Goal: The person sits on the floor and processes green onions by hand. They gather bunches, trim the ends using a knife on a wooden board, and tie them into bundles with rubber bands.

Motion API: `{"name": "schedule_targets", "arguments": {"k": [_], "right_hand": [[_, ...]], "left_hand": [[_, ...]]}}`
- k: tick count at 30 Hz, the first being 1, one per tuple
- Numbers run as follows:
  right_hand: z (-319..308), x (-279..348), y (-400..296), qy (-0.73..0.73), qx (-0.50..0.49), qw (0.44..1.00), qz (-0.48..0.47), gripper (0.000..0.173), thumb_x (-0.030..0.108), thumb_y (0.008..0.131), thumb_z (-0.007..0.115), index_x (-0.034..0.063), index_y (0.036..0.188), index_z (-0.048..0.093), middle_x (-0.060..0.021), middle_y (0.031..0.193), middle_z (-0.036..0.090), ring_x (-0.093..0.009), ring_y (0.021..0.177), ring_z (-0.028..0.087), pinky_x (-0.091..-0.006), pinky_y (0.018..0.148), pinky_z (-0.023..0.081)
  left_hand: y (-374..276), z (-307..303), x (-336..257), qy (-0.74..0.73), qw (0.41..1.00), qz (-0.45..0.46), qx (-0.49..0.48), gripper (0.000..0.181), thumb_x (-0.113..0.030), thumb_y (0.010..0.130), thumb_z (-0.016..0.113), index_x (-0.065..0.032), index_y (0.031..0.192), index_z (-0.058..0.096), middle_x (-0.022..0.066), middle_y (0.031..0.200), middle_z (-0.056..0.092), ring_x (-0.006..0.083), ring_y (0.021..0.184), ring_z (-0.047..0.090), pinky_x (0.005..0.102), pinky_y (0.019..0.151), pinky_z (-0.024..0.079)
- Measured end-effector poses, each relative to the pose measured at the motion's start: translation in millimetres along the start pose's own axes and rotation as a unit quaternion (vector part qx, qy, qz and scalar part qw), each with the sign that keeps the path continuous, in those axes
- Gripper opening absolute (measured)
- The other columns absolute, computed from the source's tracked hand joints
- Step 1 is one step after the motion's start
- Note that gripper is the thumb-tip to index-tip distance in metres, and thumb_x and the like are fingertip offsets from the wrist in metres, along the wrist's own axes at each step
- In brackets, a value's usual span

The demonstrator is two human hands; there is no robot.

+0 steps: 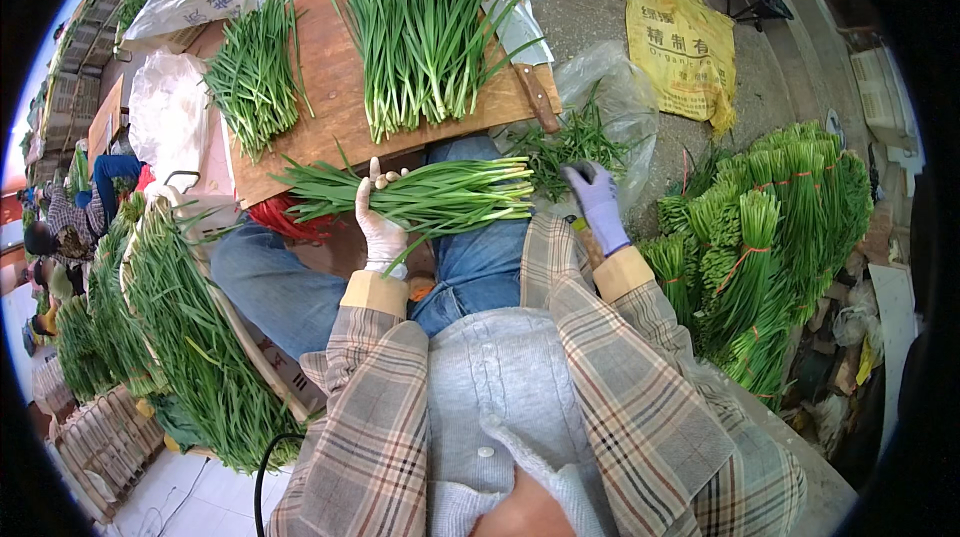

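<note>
My left hand [380,229], in a whitish glove, grips a loose bunch of garlic chives [442,196] across my lap, its pale stem ends to the right. My right hand [598,199], in a purple glove, is apart from the bunch, beside loose green trimmings [574,143] on a clear plastic bag [637,102]. Its fingers point away and partly hide, so whether they pinch anything is unclear. Ahead of me, a wooden board [330,113] bears a large pile of chives [420,34] and a smaller one [259,72]. A cleaver [536,98] with a wooden handle lies at the board's right edge.
Chives bundled with red ties [750,237] are stacked at my right. To my left stands a crate [255,346] heaped with loose chives [180,312]. Red ties [292,220] hang below the board. A yellow printed sack [679,49] lies ahead right. Other people [71,218] are far left.
</note>
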State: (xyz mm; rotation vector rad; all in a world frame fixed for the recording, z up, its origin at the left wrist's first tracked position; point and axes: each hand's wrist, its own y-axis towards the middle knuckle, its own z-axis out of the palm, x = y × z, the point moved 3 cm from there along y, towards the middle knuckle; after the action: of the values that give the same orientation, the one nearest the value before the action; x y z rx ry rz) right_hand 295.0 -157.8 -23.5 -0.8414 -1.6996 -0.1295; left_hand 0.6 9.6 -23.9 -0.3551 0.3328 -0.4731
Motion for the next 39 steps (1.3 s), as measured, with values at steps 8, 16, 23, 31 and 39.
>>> {"name": "schedule_targets", "arguments": {"k": [8,16,23,31,39], "right_hand": [[54,71,-8,-0.175,0.141,0.961,-0.16,0.037,0.024,0.071,0.071,0.0039,0.101,0.064,-0.015,0.098,0.061,-0.03,0.091,0.059,-0.0336,0.082,0.046],[62,42,-7,0.01,0.098,0.995,-0.029,0.03,0.024,0.08,0.066,-0.0018,0.096,0.063,-0.0132,0.087,0.065,-0.023,0.078,0.061,-0.0312,0.073,0.046],[72,-4,3,0.133,-0.015,0.991,0.02,0.026,0.025,0.084,0.064,0.0001,0.092,0.063,-0.0077,0.08,0.063,-0.017,0.07,0.056,-0.0288,0.064,0.045],[-5,-30,15,0.213,-0.042,0.958,0.185,0.012,0.019,0.082,0.066,0.0087,0.088,0.064,-0.0016,0.068,0.058,-0.016,0.065,0.058,-0.0277,0.059,0.049],[44,98,-31,-0.225,0.099,0.933,-0.264,0.027,0.02,0.078,0.064,0.0052,0.1,0.064,-0.0149,0.099,0.058,-0.029,0.09,0.058,-0.0358,0.081,0.047]], "left_hand": [[-3,2,-2,-0.009,1.0,-0.015,0.012,0.021,-0.017,0.084,0.059,-0.0059,0.102,0.059,-0.0011,0.076,0.058,0.0148,0.079,0.056,0.0377,0.101,0.035],[1,3,0,0.004,0.998,-0.01,0.069,0.01,-0.015,0.085,0.059,-0.0104,0.094,0.06,-0.0012,0.067,0.05,0.0171,0.074,0.054,0.0417,0.095,0.039],[1,9,3,0.024,0.996,-0.019,0.081,0.009,-0.014,0.086,0.058,-0.0091,0.093,0.061,-0.0009,0.065,0.049,0.0171,0.074,0.054,0.0422,0.096,0.039],[4,-5,-5,0.0,0.998,-0.005,0.066,0.014,-0.015,0.087,0.056,-0.0075,0.098,0.061,-0.002,0.067,0.051,0.016,0.076,0.055,0.0404,0.098,0.038],[0,-2,-5,0.004,0.999,0.002,0.045,0.018,-0.016,0.086,0.058,-0.0074,0.101,0.061,-0.0016,0.069,0.052,0.0166,0.078,0.056,0.041,0.099,0.038]]}}
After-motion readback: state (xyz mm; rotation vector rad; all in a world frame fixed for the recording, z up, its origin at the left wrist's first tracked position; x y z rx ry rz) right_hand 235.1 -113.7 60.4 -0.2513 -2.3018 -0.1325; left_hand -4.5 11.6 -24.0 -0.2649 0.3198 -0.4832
